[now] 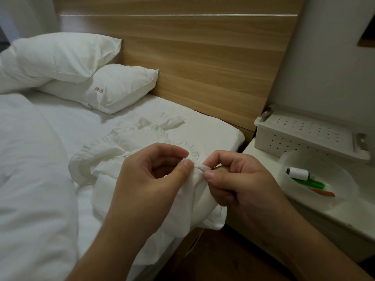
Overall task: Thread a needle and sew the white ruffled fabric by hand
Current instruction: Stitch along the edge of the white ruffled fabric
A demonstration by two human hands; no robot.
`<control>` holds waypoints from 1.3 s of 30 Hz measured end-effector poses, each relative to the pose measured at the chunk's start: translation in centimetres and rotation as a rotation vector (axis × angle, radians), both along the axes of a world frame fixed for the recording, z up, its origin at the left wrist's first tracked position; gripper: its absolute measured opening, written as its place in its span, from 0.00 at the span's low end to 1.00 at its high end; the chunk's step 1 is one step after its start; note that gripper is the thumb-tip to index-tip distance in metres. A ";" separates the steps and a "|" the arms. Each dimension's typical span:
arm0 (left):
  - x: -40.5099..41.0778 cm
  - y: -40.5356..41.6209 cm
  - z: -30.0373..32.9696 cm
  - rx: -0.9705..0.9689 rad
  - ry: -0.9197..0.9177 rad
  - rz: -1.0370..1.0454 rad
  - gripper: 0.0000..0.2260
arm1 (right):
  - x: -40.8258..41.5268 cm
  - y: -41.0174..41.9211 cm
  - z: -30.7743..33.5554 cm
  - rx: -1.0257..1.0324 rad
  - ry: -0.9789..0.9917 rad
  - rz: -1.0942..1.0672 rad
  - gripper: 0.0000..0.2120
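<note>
Two hands nearest: left hand (156, 179) and right hand (235, 179), each pinching a fold of the white ruffled fabric (129, 142) between thumb and forefinger, other fingers curled. A needle (200, 168) between the two pinches, barely visible. Fabric draped from the bed (213, 126) edge across the sheet. To the right, one clear bowl (345, 191) with one thread spool (299, 173), one green tool (308, 184), one orange tool (324, 193). Behind it, one dotted lidded box (304, 134). Farther back, two pillows (113, 88), then the wooden headboard (203, 57).
</note>
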State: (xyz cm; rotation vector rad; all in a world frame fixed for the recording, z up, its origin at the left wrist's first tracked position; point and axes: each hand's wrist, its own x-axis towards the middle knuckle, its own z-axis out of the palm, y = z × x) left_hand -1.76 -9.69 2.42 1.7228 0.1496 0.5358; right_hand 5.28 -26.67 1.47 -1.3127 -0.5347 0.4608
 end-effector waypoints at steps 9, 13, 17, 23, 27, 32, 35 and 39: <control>0.1 0.0 0.0 -0.061 0.039 -0.066 0.05 | 0.2 -0.1 -0.2 0.034 -0.007 0.040 0.04; 0.1 -0.2 -0.1 -0.104 0.069 -0.115 0.06 | 0.2 0.0 -0.4 0.039 -0.028 0.041 0.05; 0.1 -0.3 -0.2 -0.123 0.074 -0.143 0.06 | -0.1 0.2 -0.5 0.019 -0.059 0.013 0.03; -0.1 -0.5 0.0 -0.124 0.106 -0.237 0.07 | -0.5 0.3 -0.3 -0.033 -0.104 -0.032 0.13; 0.1 -0.4 -0.2 -0.098 0.077 -0.225 0.04 | -0.6 0.4 -0.2 -0.082 -0.125 -0.067 0.13; 0.1 -0.2 -0.4 -0.094 -0.002 -0.138 0.04 | -0.4 -0.1 0.0 -0.027 -0.057 -0.037 0.06; 0.2 -0.4 -0.4 -0.133 -0.008 -0.170 0.04 | -0.6 0.0 0.0 -0.055 -0.063 -0.041 0.07; 0.2 -0.5 -0.4 -0.098 0.004 -0.203 0.08 | -1.0 0.4 0.3 -0.063 -0.078 -0.118 0.07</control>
